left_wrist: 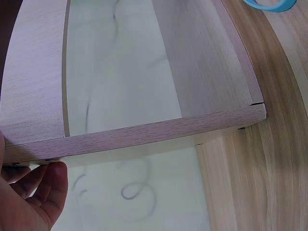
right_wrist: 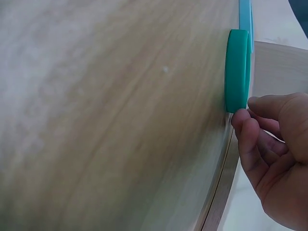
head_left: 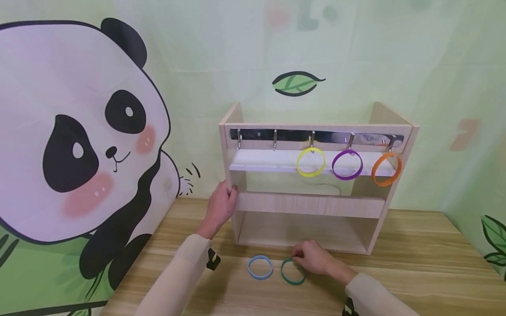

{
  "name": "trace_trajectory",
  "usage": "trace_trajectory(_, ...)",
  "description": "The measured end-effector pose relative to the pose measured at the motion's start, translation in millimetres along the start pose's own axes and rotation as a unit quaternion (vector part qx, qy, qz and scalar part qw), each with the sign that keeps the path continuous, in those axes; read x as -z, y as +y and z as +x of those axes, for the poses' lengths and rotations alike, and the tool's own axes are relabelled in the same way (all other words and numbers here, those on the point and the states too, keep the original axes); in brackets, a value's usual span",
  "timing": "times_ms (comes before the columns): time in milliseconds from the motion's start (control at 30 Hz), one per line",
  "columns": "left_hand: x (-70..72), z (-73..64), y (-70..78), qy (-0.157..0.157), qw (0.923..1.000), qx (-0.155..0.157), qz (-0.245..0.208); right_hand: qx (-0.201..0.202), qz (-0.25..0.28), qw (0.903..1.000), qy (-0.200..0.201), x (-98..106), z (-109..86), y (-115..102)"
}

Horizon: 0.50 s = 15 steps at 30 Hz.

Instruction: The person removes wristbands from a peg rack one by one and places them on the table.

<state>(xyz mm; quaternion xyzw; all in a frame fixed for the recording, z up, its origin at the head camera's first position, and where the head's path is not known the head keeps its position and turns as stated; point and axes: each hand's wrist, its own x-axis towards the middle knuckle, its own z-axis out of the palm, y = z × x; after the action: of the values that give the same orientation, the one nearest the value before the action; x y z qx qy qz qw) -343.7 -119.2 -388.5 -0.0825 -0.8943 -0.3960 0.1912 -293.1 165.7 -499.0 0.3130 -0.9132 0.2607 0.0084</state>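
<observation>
1. Your right grip (head_left: 314, 258) is narrow, fingertips and thumb pinching the green band (right_wrist: 236, 72) at its rim, on the side toward the rack. Good spot imo, most of the loop is left sticking out free.

2. The green band is at the tabletop (head_left: 324, 298), just in front of the wooden rack (head_left: 310, 205), with the blue band (head_left: 259, 278) near it on the left. Can't tell if your pinched edge is lifted at all.

3. Handling-wise it looks like a thin rubbery wristband, so I'd guess super light, bendy and basically unbreakable. Probably grippy rather than slippery. Squeeze gently though: pinch too hard and I'd expect the round to go oval.

4. I'd keep hold of just one bit of the rim with the pads, fingers out of the middle, so the opening stays clear.

5. Your left grip (head_left: 219, 206) is closed around the edge of the rack's side panel. Nice place for it; the rack looks stiff and much heavier than any band, but it could maybe shift if bumped.

6. The yellow band (head_left: 311, 175), purple band (head_left: 348, 178) and orange band (head_left: 382, 183) hang from hooks on the metal strip (head_left: 294, 136).
</observation>
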Motion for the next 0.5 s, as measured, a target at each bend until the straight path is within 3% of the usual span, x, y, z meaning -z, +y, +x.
trace_trajectory(500, -1.3, 0.3, -0.2, 0.003, 1.0000, 0.003, -0.004, 0.011, 0.022, 0.9994, 0.026, 22.8, -12.9, -12.0)
